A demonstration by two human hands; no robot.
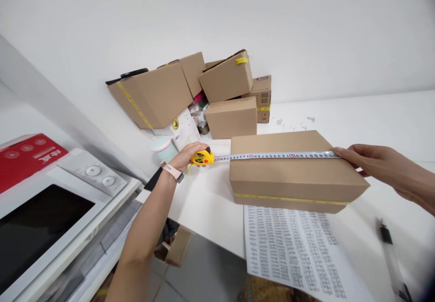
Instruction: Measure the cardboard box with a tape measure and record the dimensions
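My left hand [190, 155], with a pink-strapped watch on its wrist, is closed around a yellow tape measure [204, 158] just left of a brown cardboard box [288, 175]. The white blade [272, 155] runs out of the case and lies lengthwise across the box's top. At the box's right end, my right hand [363, 159] pinches the blade's tip between thumb and fingers. A yellow band runs along the lower front side of the box. Beneath the box's front edge sticks out a printed sheet [288, 247] with rows of text.
Several cardboard boxes [159, 95] are stacked against the wall at the back. A mint cup with a pink lid [165, 148] stands behind my left wrist. To the left is a white microwave [50, 220] with a red box [29, 159] on it. A pen [390, 252] lies at right.
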